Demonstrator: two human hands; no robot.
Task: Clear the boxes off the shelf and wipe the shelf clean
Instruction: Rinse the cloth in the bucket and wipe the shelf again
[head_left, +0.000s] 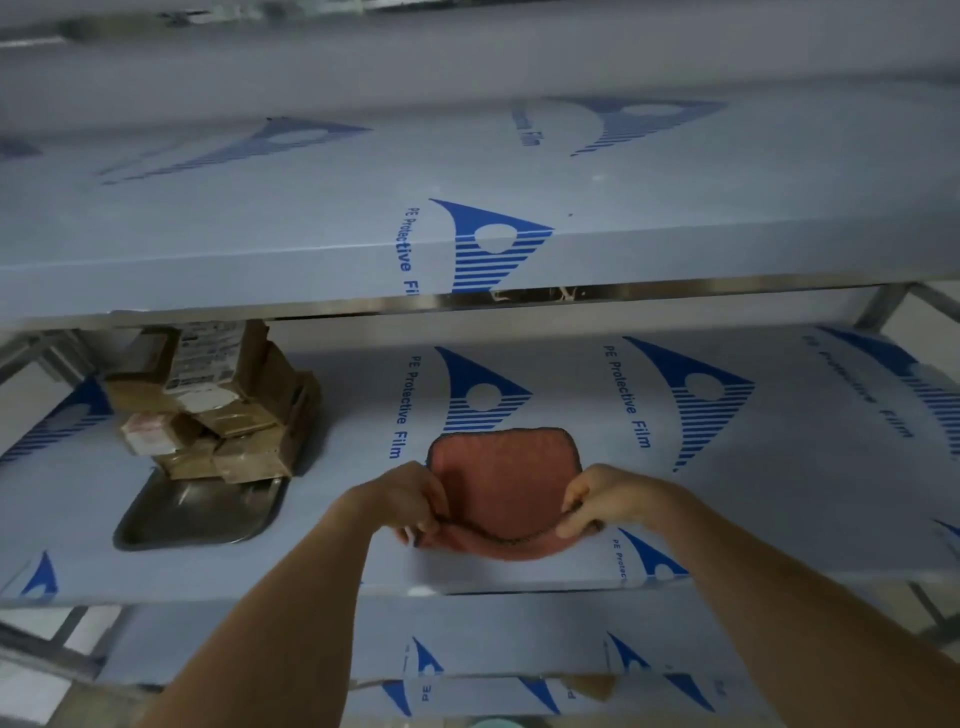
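Both our hands pinched the near edge of the reddish cloth: left hand at its left corner, right hand at its right. We noted the film-covered middle shelf beneath, the cloth spread near its front. Leftward, stacked cardboard boxes rested partly on a metal tray.

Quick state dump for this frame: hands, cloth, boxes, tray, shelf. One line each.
left hand: pinching the cloth's near left edge
right hand: pinching the cloth's near right edge
cloth: pink, spread on the middle shelf, near edge lifted and folded
boxes: stacked unevenly at the left, on the tray's far end, not cleared
tray: metal, on the shelf, near part bare
middle shelf: covered in printed protective film
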